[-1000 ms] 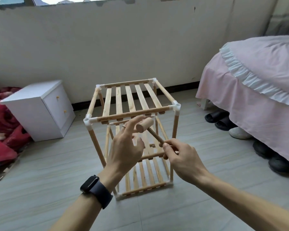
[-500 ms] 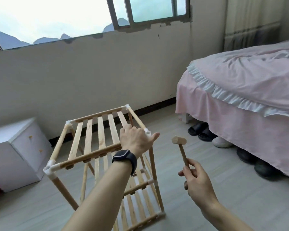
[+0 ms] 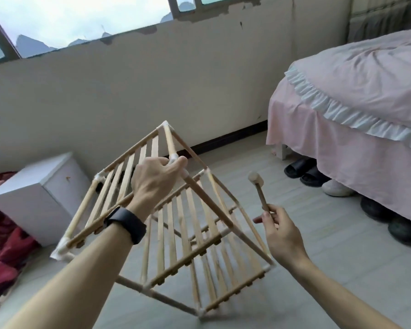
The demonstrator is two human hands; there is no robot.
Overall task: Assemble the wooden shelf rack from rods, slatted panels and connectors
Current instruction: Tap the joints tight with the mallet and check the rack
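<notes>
**A:** What are the hands holding?

**B:** The left hand (image 3: 158, 178) is wrapped closed around a white corner connector (image 3: 175, 159) at the top of the wooden shelf rack (image 3: 176, 217). A dark smartwatch (image 3: 126, 224) sits on that wrist. The right hand (image 3: 279, 230) pinches the lower end of a small wooden mallet (image 3: 259, 189) between thumb and fingers, head up and handle nearly upright, leaning a little to the left.

**B:** The rack is tipped over towards the left and appears to balance on its lower near edge, with the gripped corner as its highest near point.

**A:** Where is the rack relative to the mallet?

**B:** It lies left of the mallet. The rack's long rod (image 3: 207, 200) slopes from the left hand down and to the right, passing just left of the mallet head, not touching it. The left hand is the one on the rack; the right hand is near but apart. I judge the mallet is ready to tap a joint, probably one near that gripped corner.

**A:** And the surroundings?

**B:** Two slatted panels (image 3: 126, 179) are already fitted, so the frame looks close to complete. It stands on a pale plank floor (image 3: 306, 276). A white bedside cabinet (image 3: 33, 198) is to the left, with red fabric (image 3: 0, 245) beside it. A bed (image 3: 365, 91) with a pink cover is on the right, shoes (image 3: 304, 170) beneath it. Behind is a beige wall (image 3: 152, 79) under a window (image 3: 69, 17).
</notes>
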